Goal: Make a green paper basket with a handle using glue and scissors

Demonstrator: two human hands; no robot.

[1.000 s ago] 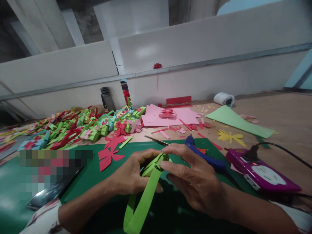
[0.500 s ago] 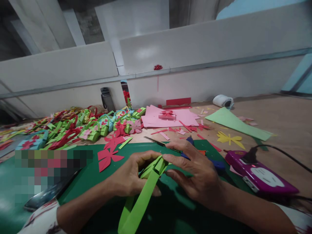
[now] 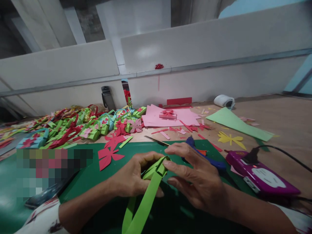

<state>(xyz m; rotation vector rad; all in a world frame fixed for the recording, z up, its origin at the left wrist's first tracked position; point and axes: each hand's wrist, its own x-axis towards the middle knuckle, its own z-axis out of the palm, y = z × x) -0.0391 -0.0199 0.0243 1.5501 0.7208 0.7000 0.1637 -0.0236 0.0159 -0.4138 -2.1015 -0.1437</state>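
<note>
Over the dark green mat (image 3: 85,187) I hold a small bag of folded bright green paper (image 3: 153,170) with a long looped strap (image 3: 143,208) that hangs toward me. My left hand (image 3: 135,175) is closed around the bag's body, thumb below and fingers behind. My right hand (image 3: 195,177) has its fingertips on the folded strip at the bag's right end; its thumb sits slightly lower, and whether it touches the paper is unclear. Just beyond my right hand lie a blue glue gun (image 3: 209,157) and scissors (image 3: 157,140), partly covered by the hand.
Finished paper bags (image 3: 83,125) heap up at the back left near a dark bottle (image 3: 108,97). Red paper flowers (image 3: 109,156), pink sheets (image 3: 152,120) and a yellow cutout (image 3: 230,138) lie about. A purple power strip (image 3: 263,175) stands right, a phone (image 3: 48,191) left.
Both hands and the green bag have shifted slightly right. My right fingertips have moved a little on the folded strip, and more of the blue glue gun shows.
</note>
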